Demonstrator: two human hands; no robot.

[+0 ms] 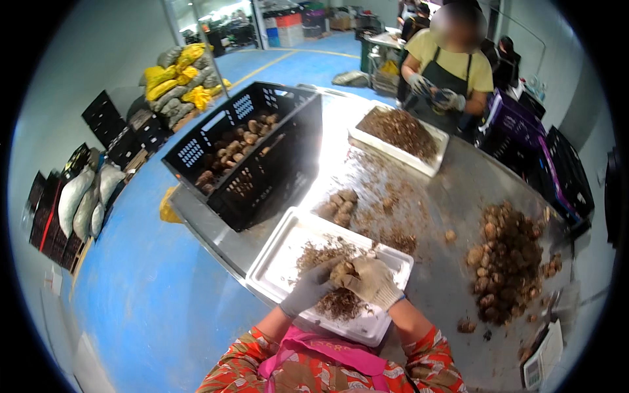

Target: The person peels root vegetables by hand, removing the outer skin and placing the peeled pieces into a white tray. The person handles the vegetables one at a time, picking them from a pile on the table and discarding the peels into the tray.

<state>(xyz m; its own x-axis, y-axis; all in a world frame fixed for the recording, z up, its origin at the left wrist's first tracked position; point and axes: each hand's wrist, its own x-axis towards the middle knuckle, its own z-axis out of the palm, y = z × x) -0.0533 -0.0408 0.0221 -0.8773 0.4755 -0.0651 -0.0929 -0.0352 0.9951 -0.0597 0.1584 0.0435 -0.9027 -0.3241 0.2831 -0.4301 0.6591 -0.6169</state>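
Note:
Above a white plastic tray, both gloved hands hold a brown tuber or bulb between them. My left hand, in a grey glove, grips its left side. In a cream knitted glove, my right hand is around its right side, partly hiding it. Dry root fibres and dirt lie in the tray beneath my hands. Just beyond the tray rim, a small cluster of tubers rests on the metal table.
A black plastic crate with tubers stands at the left. To the right are a large tuber heap and a digital scale. Across the table, a gloved co-worker stands by a white tray full of root debris.

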